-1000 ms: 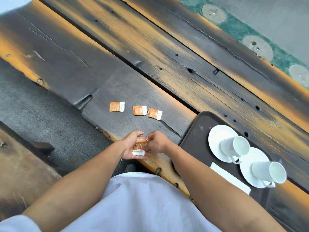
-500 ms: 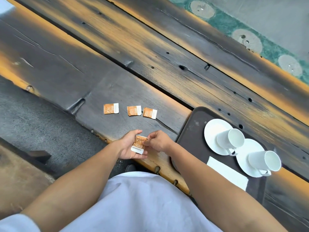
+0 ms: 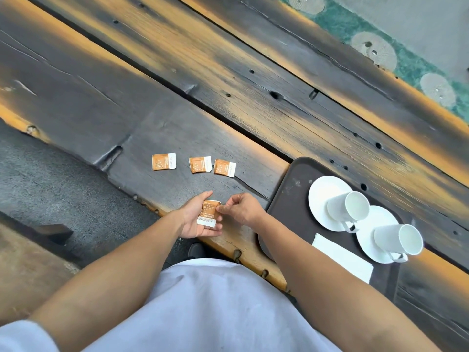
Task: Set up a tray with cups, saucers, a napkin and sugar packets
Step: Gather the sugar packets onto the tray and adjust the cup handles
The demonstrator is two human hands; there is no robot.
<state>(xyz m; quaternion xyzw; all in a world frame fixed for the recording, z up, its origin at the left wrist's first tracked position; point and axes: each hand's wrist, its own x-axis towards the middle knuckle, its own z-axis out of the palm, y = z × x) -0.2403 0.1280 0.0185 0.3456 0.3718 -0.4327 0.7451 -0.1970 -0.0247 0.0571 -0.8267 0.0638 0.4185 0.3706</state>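
Observation:
An orange-and-white sugar packet [image 3: 208,214] lies on the fingers of my left hand [image 3: 195,217], palm up, at the table's near edge. My right hand [image 3: 241,208] pinches that packet's right edge with thumb and fingertips. Three more sugar packets [image 3: 164,161], [image 3: 200,164], [image 3: 224,167] lie in a row on the dark wood beyond my hands. To the right is a dark brown tray [image 3: 291,199] carrying two white saucers [image 3: 319,189], [image 3: 368,250], each with a white cup [image 3: 349,207], [image 3: 398,240], and a white napkin [image 3: 342,259] at its near side.
The table [image 3: 228,85] is long dark and orange planks with gaps and knot holes. Its near edge runs diagonally under my hands; grey floor [image 3: 50,186] lies below left. A green strip with round pale patches [image 3: 375,49] runs past the far edge.
My left hand has opened flatter under the packet, and the right hand's fingers have slid to the packet's right edge. The view has shifted slightly; the packets on the table have not moved.

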